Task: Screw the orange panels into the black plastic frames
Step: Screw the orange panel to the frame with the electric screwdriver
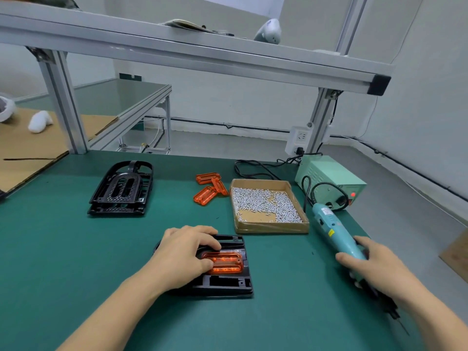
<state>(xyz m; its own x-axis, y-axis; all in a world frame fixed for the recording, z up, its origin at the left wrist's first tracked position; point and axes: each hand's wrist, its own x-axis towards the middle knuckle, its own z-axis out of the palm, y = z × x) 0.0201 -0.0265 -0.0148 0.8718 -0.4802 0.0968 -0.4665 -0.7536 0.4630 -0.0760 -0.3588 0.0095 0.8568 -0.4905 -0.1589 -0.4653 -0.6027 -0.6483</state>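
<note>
A shallow cardboard box (269,206) holds loose silver screws (263,203). On the green worktop (76,249), the left hand (186,257) presses an orange translucent panel (225,262) into a black plastic frame (228,282); the right hand (377,267) grips a teal electric screwdriver (336,231).

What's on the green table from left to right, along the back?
Stack of black frames → loose orange panels → cardboard box of screws → pale green power box.
</note>
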